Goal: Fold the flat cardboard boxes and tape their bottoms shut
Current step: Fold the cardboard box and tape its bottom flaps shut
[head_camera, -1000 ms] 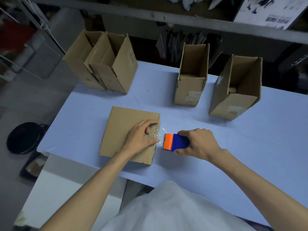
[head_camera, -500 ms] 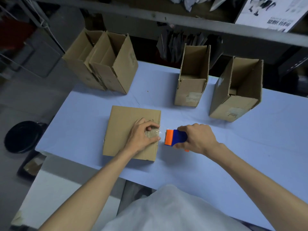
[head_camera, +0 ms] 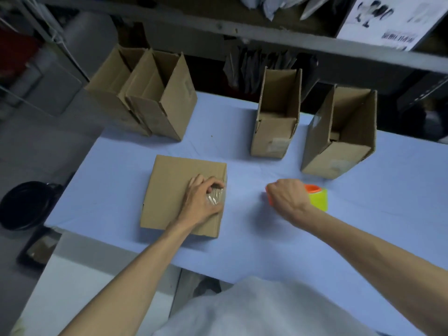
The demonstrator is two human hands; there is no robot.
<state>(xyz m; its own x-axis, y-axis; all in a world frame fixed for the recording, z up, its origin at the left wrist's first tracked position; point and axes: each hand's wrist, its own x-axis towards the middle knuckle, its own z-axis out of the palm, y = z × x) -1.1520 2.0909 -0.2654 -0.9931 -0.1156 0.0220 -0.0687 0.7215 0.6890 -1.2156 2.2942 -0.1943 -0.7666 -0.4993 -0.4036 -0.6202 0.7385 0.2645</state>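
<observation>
Cardboard box (head_camera: 179, 190), folded and lying what I take to be bottom-up near the front left of the blue surface (head_camera: 266, 251), is having its seam taped. The left hand (head_camera: 203, 202) rests on it. Its bent fingers (head_camera: 213, 184) press the clear tape strip (head_camera: 214, 200) onto the box's right edge, probably to bond the end and stop the box sliding; they grasp nothing. The right hand (head_camera: 286, 197) is clenched round the orange-and-yellow tape dispenser (head_camera: 317, 197), holding it well apart from the box, so the strip looks cut. Four erected boxes (head_camera: 274, 132) stand at the back, openings up, out of the way.
</observation>
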